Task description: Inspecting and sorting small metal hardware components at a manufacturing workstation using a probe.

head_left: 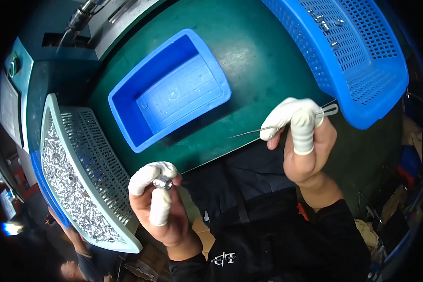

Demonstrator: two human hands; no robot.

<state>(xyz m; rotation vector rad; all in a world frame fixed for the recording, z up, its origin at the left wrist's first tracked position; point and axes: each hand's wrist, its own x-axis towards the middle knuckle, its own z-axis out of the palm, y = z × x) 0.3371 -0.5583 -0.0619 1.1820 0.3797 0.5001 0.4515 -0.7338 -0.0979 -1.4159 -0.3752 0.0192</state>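
Between the thumb and fingers of my left hand (pixel 157 204) is a small shiny metal fitting (pixel 162 182), roughly cylindrical. White finger cots cover the thumb and several fingers. My right hand (pixel 305 136), with similar cots, is closed round a thin metal pick (pixel 249 133). Its pointed tip reaches left toward the blue bin, and a looped end sticks out past the knuckles on the right. Both hands are over my lap at the near edge of the green table (pixel 263 61). Pick and fitting are apart.
A blue plastic bin (pixel 216 70) stands on the table. At left, a pale green basket (pixel 87 197) holds many small metal parts. A blue perforated basket (pixel 371 115) at upper right has several fittings inside. A machine with a chuck (pixel 82 16) is upper left; another person (pixel 80 244) is lower left.
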